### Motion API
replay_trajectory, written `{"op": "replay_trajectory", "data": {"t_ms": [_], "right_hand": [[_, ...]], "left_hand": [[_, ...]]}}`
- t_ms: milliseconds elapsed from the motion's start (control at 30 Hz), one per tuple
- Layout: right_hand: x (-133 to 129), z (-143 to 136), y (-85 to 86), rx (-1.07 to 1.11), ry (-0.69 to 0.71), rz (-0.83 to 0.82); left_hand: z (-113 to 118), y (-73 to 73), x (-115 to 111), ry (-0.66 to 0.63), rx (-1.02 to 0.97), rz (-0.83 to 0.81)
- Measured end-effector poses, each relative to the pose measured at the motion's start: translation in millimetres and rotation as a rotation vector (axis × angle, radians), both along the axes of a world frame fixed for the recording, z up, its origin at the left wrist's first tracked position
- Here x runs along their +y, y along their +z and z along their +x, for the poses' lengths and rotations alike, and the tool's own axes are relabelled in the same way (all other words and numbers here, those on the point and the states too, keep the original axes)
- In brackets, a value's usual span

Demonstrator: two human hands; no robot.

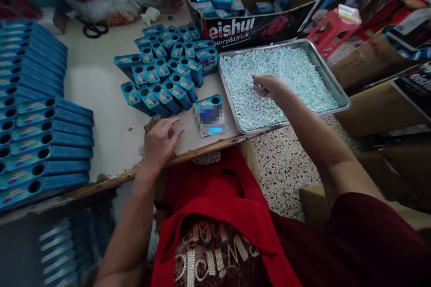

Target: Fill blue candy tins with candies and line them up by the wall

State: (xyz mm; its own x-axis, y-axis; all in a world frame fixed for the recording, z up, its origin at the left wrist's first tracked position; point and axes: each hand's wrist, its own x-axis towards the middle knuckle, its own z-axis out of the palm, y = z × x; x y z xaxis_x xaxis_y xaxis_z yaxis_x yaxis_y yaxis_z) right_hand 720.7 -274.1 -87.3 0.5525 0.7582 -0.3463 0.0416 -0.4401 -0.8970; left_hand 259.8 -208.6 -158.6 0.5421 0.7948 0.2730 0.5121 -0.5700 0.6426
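Note:
My left hand (160, 140) rests palm down on the white table near its worn front edge, fingers spread, holding nothing. Just right of it stands a single blue tin box (210, 114) with a round hole on top. My right hand (266, 86) hovers over a metal tray (336, 85) full of small pale blue-white candies (286, 76), fingers pinched together on a few of them. A cluster of several blue tin boxes (164, 71) lies behind the single box.
Stacks of flat blue boxes (43, 143) fill the table's left side. A cardboard box (256, 27) with more blue tins sits behind the tray. Black scissors (92, 29) lie at the back. A pink stool (328, 29) and cartons stand on the terrazzo floor at right.

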Motion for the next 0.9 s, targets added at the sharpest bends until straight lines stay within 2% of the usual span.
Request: {"op": "replay_trajectory", "data": {"t_ms": [100, 167, 233, 333, 467, 633, 800, 900], "right_hand": [[-6.0, -5.0, 14.7, 0.288, -0.089, 0.021], [-11.8, -19.5, 23.2, 0.330, -0.125, 0.123], [-12.8, -41.8, 29.4, 0.308, -0.137, 0.210], [-0.3, -83.7, 36.5, 0.221, -0.039, 0.291], [27.6, -134.4, 44.1, 0.090, 0.127, 0.379], [45.5, -165.9, 38.1, -0.028, 0.037, 0.516], [47.1, -174.8, 26.9, -0.005, 0.043, 0.673], [44.1, -177.5, 26.2, -0.026, 0.058, 0.655]], "left_hand": [[5.9, -4.2, 17.1, -0.100, 0.020, 0.000], [11.7, -9.7, 23.6, -0.155, 0.024, -0.032], [18.3, -15.7, 26.2, -0.136, 0.022, -0.054], [26.6, -22.4, 26.1, -0.091, 0.048, -0.030], [30.8, -26.2, 25.5, -0.131, 0.123, 0.052], [30.8, -30.1, 27.5, -0.137, 0.148, 0.131], [32.3, -32.8, 30.1, -0.136, 0.202, 0.204], [33.2, -35.1, 32.0, -0.133, 0.207, 0.220]]}}
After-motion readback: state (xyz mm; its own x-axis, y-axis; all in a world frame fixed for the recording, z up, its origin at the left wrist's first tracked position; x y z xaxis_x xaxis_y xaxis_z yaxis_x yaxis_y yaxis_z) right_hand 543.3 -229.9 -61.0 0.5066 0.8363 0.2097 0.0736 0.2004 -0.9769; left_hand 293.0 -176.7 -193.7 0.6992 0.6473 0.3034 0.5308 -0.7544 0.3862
